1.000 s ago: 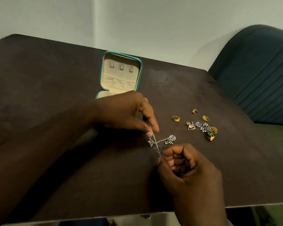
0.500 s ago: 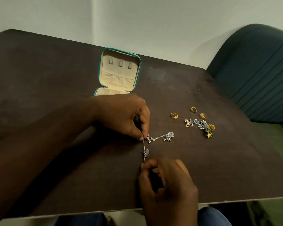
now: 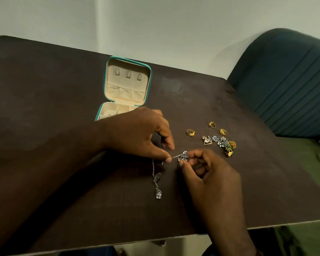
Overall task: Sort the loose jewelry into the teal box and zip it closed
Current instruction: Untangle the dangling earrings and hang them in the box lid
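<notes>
Dark brown table [image 3: 44, 85] against plain pale wall [image 3: 174, 24]; teal ribbed chair [image 3: 288, 80] at right; dim light.

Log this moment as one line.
left hand: pinching silver chain | right hand: gripping its charm end | teal box: open | gold rings: loose

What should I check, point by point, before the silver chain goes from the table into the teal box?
1. Teal box lid open: ok.
2. Left hand pinches the silver chain: ok.
3. Right hand holds the chain's charm end: ok.
4. Chain free of knots: cannot tell; one strand trails on the table.
5. Path to the box clear: not ok; the left forearm covers the tray's front.
6. Other jewelry sorted: not ok; gold rings and the earring cluster lie loose.
</notes>
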